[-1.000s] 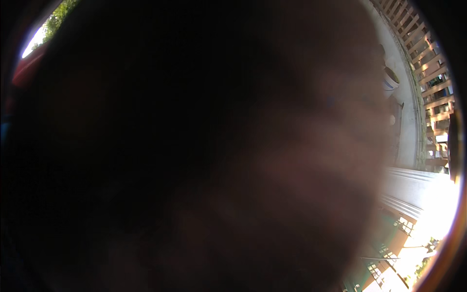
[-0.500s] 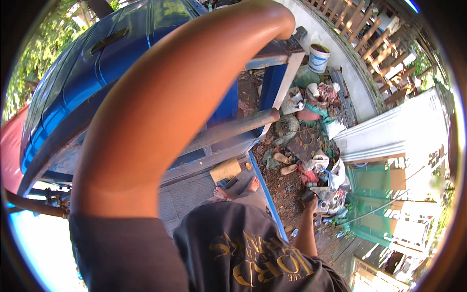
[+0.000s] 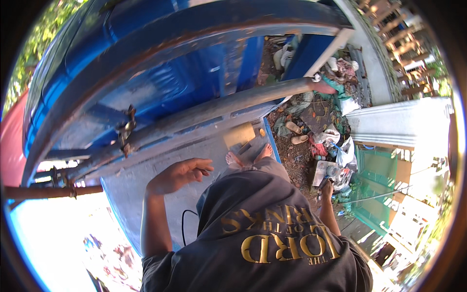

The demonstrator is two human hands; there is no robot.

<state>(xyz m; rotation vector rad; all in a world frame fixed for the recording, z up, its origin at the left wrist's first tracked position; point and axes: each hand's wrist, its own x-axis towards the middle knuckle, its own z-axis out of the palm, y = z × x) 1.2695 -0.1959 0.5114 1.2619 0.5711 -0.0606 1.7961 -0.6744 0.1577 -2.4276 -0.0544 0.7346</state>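
Note:
My left hand (image 3: 179,176) hovers over the grey platform (image 3: 141,190), fingers stretched and slightly curled, holding nothing. It is apart from the long metal pipe (image 3: 214,109) in front of it. Rusty clamps, one a coupler (image 3: 125,129), sit on the pipework. Low on my right side, my right hand (image 3: 327,188) is closed around a small dark thing whose kind I cannot make out. A thin black cable (image 3: 183,226) loops beside my left forearm.
A curved dark rail (image 3: 194,36) and blue metal panels (image 3: 170,87) stand ahead. My bare feet are beside a piece of cardboard (image 3: 239,135) on the platform. Beyond its blue edge lie sandals (image 3: 296,134), plastic bags (image 3: 345,151), rubbish and green netting (image 3: 374,180).
My left arm has come down from reaching far forward across the view, and its hand now shows near my body. The view has shifted, and the rail and pipe appear closer.

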